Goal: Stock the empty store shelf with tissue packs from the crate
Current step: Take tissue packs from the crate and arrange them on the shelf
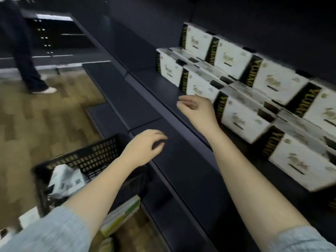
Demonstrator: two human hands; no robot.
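**Both hands empty between shelf and crate, mid-restock**

The white tissue packs with black-and-gold end panels (241, 117) stand on the dark metal store shelf (151, 79) in two tiers, a front row and a raised row behind it, printed faces turned to the aisle so that the labels read from the walkway. They fill the right-hand run of the shelf; the left-hand stretch is bare, which suggests that filling proceeds from right to left. The right hand (196, 108) hovers just beside the front row, fingers loosely curled and gripping nothing. The left hand (145, 144) hangs over the lower shelf ledge, between shelf and crate, fingers likewise slack and empty; its position suits a reach downward for the next pack. The black perforated plastic crate (87, 160) sits on the wood-pattern floor (36, 128) close against the shelf base, keeping each transfer short. Inside it lies a white wrapped pack (65, 180), blurred, apparently tilted on its side. A green-and-white carton (121, 215) lies beside the crate. A second person's legs (27, 57) stand well apart, up the aisle.
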